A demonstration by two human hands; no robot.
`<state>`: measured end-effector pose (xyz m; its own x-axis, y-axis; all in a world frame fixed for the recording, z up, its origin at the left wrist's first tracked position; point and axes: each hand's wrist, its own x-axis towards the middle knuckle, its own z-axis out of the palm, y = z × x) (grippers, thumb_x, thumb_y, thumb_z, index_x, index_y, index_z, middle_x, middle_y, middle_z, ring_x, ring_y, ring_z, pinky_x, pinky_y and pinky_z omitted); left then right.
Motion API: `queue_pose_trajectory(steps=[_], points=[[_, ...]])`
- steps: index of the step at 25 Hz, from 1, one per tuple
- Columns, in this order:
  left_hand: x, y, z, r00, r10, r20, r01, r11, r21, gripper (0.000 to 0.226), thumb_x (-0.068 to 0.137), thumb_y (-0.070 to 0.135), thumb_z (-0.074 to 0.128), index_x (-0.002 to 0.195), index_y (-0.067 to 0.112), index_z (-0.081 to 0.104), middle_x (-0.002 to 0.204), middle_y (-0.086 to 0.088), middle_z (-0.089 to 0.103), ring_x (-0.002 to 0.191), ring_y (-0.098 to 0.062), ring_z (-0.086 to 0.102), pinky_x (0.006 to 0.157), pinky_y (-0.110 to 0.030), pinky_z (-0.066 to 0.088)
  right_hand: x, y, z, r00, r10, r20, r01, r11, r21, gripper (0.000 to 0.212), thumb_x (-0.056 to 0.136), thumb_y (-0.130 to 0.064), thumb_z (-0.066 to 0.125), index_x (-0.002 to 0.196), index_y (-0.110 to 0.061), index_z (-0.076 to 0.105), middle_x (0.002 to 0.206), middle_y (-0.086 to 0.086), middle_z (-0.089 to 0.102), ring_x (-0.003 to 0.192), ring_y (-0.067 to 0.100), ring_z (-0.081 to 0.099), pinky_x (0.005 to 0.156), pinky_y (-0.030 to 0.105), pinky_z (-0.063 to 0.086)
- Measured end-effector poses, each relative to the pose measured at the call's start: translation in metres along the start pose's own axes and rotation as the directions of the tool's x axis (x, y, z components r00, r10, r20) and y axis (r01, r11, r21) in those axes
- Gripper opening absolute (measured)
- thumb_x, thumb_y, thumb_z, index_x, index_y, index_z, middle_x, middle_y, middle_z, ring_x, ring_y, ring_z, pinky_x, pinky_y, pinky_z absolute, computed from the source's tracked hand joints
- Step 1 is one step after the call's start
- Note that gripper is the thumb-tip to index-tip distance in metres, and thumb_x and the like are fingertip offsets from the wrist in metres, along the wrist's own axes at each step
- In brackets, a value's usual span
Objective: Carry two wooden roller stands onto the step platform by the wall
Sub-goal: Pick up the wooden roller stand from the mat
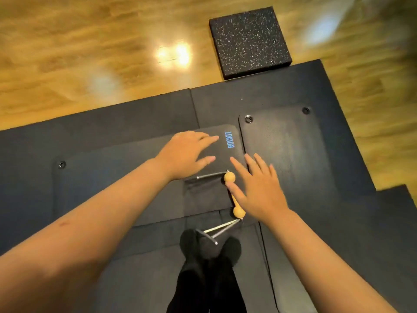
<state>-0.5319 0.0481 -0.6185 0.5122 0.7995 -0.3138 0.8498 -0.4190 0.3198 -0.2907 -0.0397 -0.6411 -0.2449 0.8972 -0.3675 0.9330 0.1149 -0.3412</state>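
One wooden roller stand [230,178] lies on the black mats just ahead of my feet: a tan wooden roller with knobbed ends on thin metal legs. My right hand [259,188] hovers over the roller with fingers spread, its thumb across the roller's middle, holding nothing. My left hand [187,152] is open above the mat to the left of the stand, near one metal leg [211,175]. The lower metal legs [222,229] reach toward my feet. Only this one stand is in view. No wall or step platform shows.
Black floor mats [112,154] cover the near floor, one marked ROCKIT [229,139]. A speckled black rubber block [248,41] sits on the wooden floor [90,53] beyond the mats. My dark-socked feet [209,247] stand at the bottom centre.
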Motion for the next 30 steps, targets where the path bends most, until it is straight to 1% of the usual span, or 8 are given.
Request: queue_pose_trajectory(steps=[3, 5, 8, 13, 18, 22, 26, 30], points=[[0.057, -0.013, 0.086, 0.968, 0.159, 0.196, -0.192, 0.968, 0.163, 0.064, 0.105, 0.056, 0.043, 0.163, 0.031, 0.032, 0.161, 0.001, 0.045, 0.144, -0.023, 0.045, 0.118, -0.042, 0.030, 0.025, 0.035, 0.092, 0.993, 0.114, 0.015, -0.114, 0.992, 0.047, 0.078, 0.095, -0.073, 0.015, 0.165, -0.040, 0.019, 0.174, 0.008, 0.019, 0.161, 0.028, 0.003, 0.126, 0.060, 0.011], [0.089, -0.021, 0.141, 0.960, 0.191, 0.203, -0.226, 0.960, 0.165, 0.064, 0.104, 0.055, 0.046, 0.161, 0.028, 0.036, 0.158, -0.002, 0.049, 0.141, -0.027, 0.048, 0.115, -0.043, 0.035, 0.033, 0.061, 0.154, 0.977, 0.215, 0.010, -0.215, 0.972, 0.091, 0.075, 0.097, -0.071, 0.021, 0.165, -0.039, 0.019, 0.173, 0.010, 0.020, 0.161, 0.029, 0.004, 0.125, 0.060, 0.012], [0.122, -0.034, 0.227, 0.953, 0.172, 0.248, -0.209, 0.969, 0.130, 0.064, 0.103, 0.051, 0.051, 0.161, 0.025, 0.039, 0.155, -0.006, 0.052, 0.138, -0.033, 0.049, 0.110, -0.045, 0.041, 0.033, 0.096, 0.251, 0.947, 0.318, 0.039, -0.320, 0.937, 0.137, 0.073, 0.099, -0.070, 0.025, 0.165, -0.040, 0.016, 0.173, 0.011, 0.019, 0.161, 0.030, 0.003, 0.125, 0.061, 0.012], [0.152, -0.070, 0.333, 0.889, 0.096, 0.448, -0.242, 0.929, 0.281, 0.070, 0.103, 0.053, 0.050, 0.164, 0.031, 0.027, 0.164, -0.005, 0.038, 0.146, -0.033, 0.039, 0.112, -0.049, 0.040, 0.028, 0.114, 0.371, 0.866, 0.475, 0.157, -0.499, 0.842, 0.205, 0.072, 0.101, -0.071, 0.024, 0.166, -0.043, 0.007, 0.175, 0.011, 0.011, 0.161, 0.031, -0.001, 0.124, 0.063, 0.017], [0.186, -0.106, 0.394, 0.851, 0.001, 0.525, -0.212, 0.916, 0.342, 0.076, 0.100, 0.056, 0.053, 0.165, 0.034, 0.020, 0.167, -0.006, 0.033, 0.148, -0.037, 0.035, 0.112, -0.055, 0.041, 0.024, 0.114, 0.456, 0.640, 0.626, 0.446, -0.768, 0.543, 0.341, 0.073, 0.102, -0.071, 0.029, 0.164, -0.049, -0.001, 0.176, 0.007, -0.005, 0.161, 0.032, -0.006, 0.121, 0.063, 0.026], [0.200, -0.113, 0.431, 0.813, 0.028, 0.582, -0.259, 0.912, 0.317, 0.079, 0.101, 0.054, 0.055, 0.166, 0.035, 0.014, 0.168, -0.009, 0.029, 0.144, -0.042, 0.039, 0.110, -0.057, 0.043, 0.031, 0.111, 0.487, 0.544, 0.652, 0.529, -0.830, 0.322, 0.456, 0.075, 0.101, -0.071, 0.036, 0.162, -0.053, -0.003, 0.176, 0.007, -0.006, 0.161, 0.033, -0.004, 0.119, 0.057, 0.029], [0.209, -0.116, 0.464, 0.774, 0.023, 0.633, -0.258, 0.924, 0.281, 0.086, 0.101, 0.050, 0.058, 0.167, 0.033, 0.005, 0.172, -0.014, 0.015, 0.142, -0.046, 0.042, 0.111, -0.057, 0.043, 0.038, 0.110, 0.510, 0.418, 0.654, 0.631, -0.836, 0.006, 0.548, 0.081, 0.097, -0.072, 0.046, 0.162, -0.055, 0.001, 0.176, 0.009, -0.002, 0.161, 0.035, 0.005, 0.122, 0.057, 0.028], [0.212, -0.120, 0.485, 0.797, 0.038, 0.603, -0.255, 0.926, 0.279, 0.093, 0.098, 0.049, 0.063, 0.167, 0.038, 0.002, 0.172, -0.021, 0.005, 0.143, -0.050, 0.036, 0.112, -0.060, 0.041, 0.041, 0.102, 0.528, 0.387, 0.635, 0.669, -0.837, -0.063, 0.544, 0.085, 0.096, -0.069, 0.052, 0.161, -0.057, -0.003, 0.176, 0.007, -0.002, 0.159, 0.037, 0.011, 0.117, 0.057, 0.033]])
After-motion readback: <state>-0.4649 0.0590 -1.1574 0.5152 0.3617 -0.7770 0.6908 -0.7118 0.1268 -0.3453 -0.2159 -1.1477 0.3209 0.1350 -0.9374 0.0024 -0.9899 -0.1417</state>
